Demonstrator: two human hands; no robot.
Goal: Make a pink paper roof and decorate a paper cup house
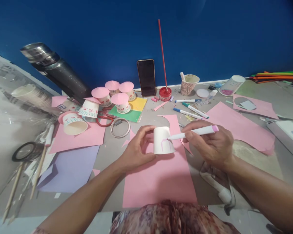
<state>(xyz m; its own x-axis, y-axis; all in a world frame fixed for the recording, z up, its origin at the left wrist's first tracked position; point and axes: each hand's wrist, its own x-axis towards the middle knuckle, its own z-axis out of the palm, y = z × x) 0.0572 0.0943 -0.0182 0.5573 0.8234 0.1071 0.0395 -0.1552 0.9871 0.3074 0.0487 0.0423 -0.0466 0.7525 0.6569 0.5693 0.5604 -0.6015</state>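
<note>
A white paper cup is held upside down above a pink sheet of paper. My left hand grips the cup from its left side, fingers behind and thumb near the lower rim. Between the fingers of my right hand is a white felt-tip marker with a pink end. Its tip touches the cup's front, where a pale purple arch-shaped line shows.
Several decorated cups with pink paper cone tops stand at the left, near a tape roll and red-handled scissors. A phone leans on the blue wall. Several markers lie behind my right hand. A black flask tilts at the back left.
</note>
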